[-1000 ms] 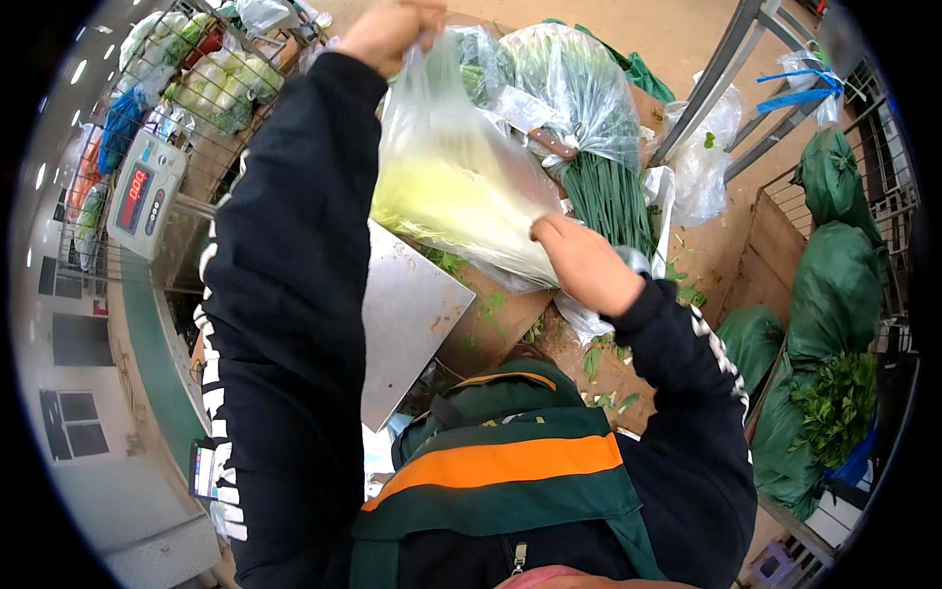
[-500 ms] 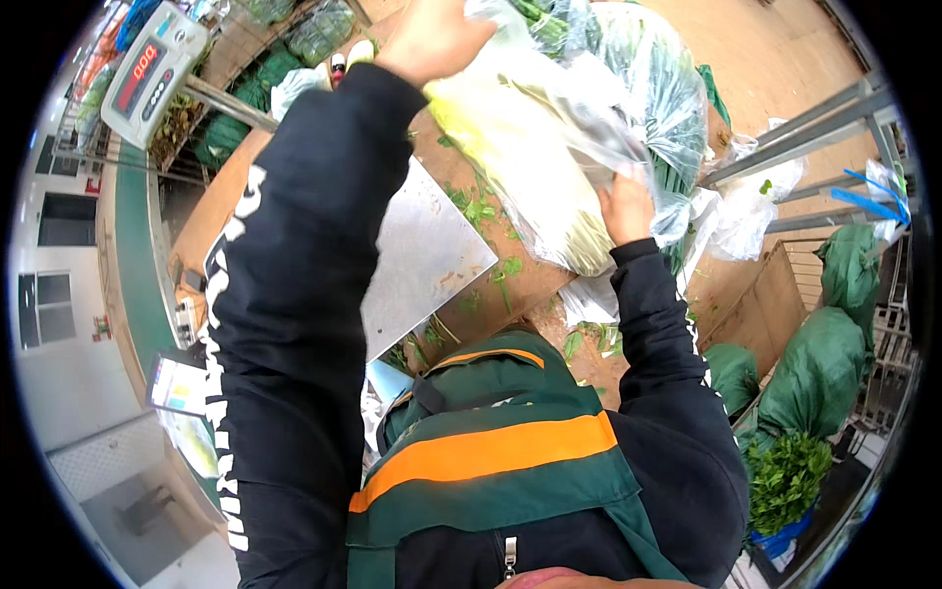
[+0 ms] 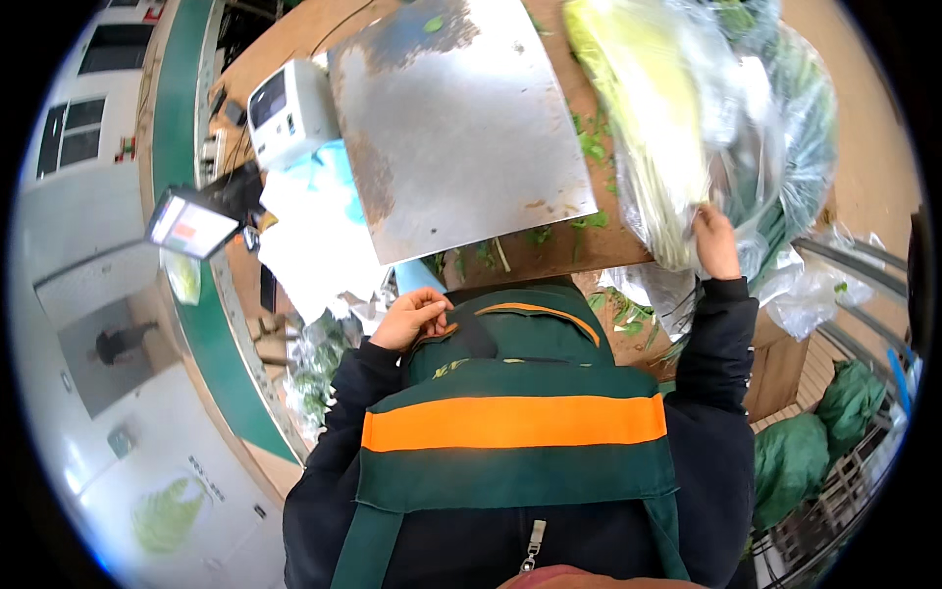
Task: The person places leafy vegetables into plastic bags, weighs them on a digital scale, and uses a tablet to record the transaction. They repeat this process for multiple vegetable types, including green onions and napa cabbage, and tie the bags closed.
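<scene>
The right hand (image 3: 714, 242) reaches up and away from the body, its fingers pressed against the lower end of a clear plastic bag of pale yellow-green leafy vegetable (image 3: 648, 128); the fingers curl onto the film, but whether they pinch it or merely push against it cannot be told. The bag lies at the far right of the wooden counter (image 3: 549, 257), its long axis running from the hand at its near end up and slightly leftward toward the top edge of the view, the pale stalk end nearest the hand. Just right of it, touching, sit more clear bags of darker greens (image 3: 800, 147). The left hand (image 3: 412, 316) is drawn in close to the chest, fingers loosely curled and resting on the top edge of the green apron with an orange stripe (image 3: 510, 432). Left of the bag, a bare metal scale plate (image 3: 456, 118) lies flat on the counter, with a white label printer (image 3: 289, 110) beside it and loose leaf scraps (image 3: 589, 147) scattered between plate and bag.
</scene>
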A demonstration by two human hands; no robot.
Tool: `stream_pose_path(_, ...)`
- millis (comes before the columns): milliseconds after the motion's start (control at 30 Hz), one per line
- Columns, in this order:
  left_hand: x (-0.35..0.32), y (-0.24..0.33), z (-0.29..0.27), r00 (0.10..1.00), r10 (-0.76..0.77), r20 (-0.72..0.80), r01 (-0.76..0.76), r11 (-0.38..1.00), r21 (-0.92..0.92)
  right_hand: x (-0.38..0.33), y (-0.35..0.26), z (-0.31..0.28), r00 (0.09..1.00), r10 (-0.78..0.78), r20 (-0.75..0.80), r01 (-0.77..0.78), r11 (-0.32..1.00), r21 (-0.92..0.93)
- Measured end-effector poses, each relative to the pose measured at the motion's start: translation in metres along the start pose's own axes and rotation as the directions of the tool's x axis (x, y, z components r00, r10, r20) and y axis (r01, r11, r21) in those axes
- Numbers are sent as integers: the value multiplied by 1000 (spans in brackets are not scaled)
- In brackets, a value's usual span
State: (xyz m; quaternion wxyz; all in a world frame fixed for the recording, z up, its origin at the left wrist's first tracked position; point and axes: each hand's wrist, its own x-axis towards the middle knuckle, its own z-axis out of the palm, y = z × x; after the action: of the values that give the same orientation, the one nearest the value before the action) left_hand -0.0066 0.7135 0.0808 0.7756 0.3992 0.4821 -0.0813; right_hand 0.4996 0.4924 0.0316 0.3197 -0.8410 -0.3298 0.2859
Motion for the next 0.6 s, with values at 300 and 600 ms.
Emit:
stream_pose_path(300,55,-250,-112,797,-92,-598,-51,975,-218,-11,-71,50,884,-398,-247,298,885,-357)
stream_pose_path(600,155,-305,-126,752,128,-646,-279,951,-136,-152,-136,262,600,-529,600,658,753,6)
